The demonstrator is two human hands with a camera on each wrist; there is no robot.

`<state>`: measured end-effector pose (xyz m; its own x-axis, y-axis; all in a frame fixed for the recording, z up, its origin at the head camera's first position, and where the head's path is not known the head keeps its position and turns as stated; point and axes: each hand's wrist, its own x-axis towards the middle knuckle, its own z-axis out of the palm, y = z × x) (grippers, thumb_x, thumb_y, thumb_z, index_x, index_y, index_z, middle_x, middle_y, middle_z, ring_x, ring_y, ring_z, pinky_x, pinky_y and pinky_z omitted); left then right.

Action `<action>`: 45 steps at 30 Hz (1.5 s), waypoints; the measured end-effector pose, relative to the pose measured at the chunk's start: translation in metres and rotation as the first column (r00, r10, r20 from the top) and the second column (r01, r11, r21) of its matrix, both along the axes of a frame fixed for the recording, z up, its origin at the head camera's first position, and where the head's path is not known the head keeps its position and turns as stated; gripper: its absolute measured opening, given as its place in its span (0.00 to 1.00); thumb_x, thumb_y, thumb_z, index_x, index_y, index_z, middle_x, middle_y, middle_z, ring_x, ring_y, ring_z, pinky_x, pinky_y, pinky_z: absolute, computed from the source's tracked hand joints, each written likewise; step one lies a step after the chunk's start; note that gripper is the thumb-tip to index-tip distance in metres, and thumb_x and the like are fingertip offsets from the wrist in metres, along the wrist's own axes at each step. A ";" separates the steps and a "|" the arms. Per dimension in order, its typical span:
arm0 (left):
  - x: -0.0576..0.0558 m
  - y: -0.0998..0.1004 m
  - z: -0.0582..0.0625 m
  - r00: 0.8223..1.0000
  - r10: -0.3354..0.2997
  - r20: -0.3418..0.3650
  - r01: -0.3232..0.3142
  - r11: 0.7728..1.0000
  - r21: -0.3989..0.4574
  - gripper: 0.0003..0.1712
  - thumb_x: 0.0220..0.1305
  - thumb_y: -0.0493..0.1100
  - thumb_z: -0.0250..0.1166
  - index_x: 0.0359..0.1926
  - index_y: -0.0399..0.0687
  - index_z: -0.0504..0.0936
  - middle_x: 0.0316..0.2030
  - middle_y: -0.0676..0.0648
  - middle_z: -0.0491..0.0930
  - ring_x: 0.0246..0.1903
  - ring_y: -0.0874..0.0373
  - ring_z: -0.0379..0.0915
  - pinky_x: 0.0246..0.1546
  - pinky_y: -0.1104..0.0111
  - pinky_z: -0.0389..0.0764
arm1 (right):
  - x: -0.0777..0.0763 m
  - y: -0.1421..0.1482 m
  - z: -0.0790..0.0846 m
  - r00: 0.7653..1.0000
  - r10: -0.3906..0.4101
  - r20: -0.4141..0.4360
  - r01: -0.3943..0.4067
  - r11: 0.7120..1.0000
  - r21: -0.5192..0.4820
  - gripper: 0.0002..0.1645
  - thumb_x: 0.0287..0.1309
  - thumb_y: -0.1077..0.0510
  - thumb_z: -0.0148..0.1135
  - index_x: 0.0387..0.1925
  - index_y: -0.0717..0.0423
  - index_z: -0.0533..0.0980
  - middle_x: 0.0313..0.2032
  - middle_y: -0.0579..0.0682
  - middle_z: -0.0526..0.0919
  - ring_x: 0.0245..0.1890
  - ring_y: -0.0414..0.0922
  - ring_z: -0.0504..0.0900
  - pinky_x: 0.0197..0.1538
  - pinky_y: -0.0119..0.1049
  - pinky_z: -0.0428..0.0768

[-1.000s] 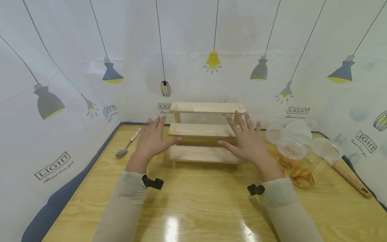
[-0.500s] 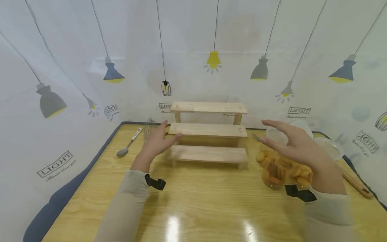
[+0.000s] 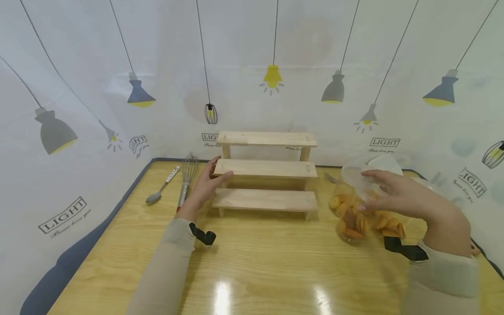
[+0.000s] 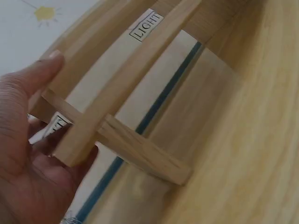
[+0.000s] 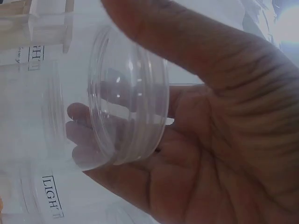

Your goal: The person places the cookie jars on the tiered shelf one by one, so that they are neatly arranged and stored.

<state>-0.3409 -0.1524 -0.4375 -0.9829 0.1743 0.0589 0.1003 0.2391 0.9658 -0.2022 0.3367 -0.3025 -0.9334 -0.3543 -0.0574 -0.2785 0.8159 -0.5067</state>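
A three-tier wooden stand [image 3: 267,168] sits at the back middle of the table. My left hand [image 3: 202,190] grips the left end of its middle board, thumb in front and fingers behind. The left wrist view shows the board's end [image 4: 77,144] inside that hand. On the right, my right hand [image 3: 413,197] curves round the lid end of a clear plastic jar [image 5: 128,93]. Its fingers show through the clear plastic in the right wrist view, with the thumb on the other side. Orange-brown curved pieces [image 3: 352,223] lie in the jars beside it.
Left of the stand lie a whisk [image 3: 185,188] and a spoon [image 3: 161,188]. A fork-like metal tip [image 3: 330,177] shows right of the stand. Behind the jars is a white flat piece [image 3: 386,164]; a wooden handle [image 3: 475,249] is mostly hidden. Printed cloth walls [image 3: 252,39] enclose the table.
My right hand has left the stand's right side and moved right to the jars. My left hand has come in from spread fingers to hold the stand's left end.
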 end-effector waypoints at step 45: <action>-0.002 0.003 -0.015 0.997 0.071 -0.022 -0.067 0.988 0.137 0.49 0.54 0.67 0.73 0.74 0.84 0.58 0.79 0.55 0.45 0.75 0.48 0.50 0.72 0.50 0.58 | -0.010 -0.068 0.007 0.848 -0.163 -0.504 -0.123 0.864 -0.488 0.50 0.38 0.73 0.81 0.67 0.55 0.73 0.56 0.52 0.78 0.44 0.40 0.81 0.43 0.19 0.78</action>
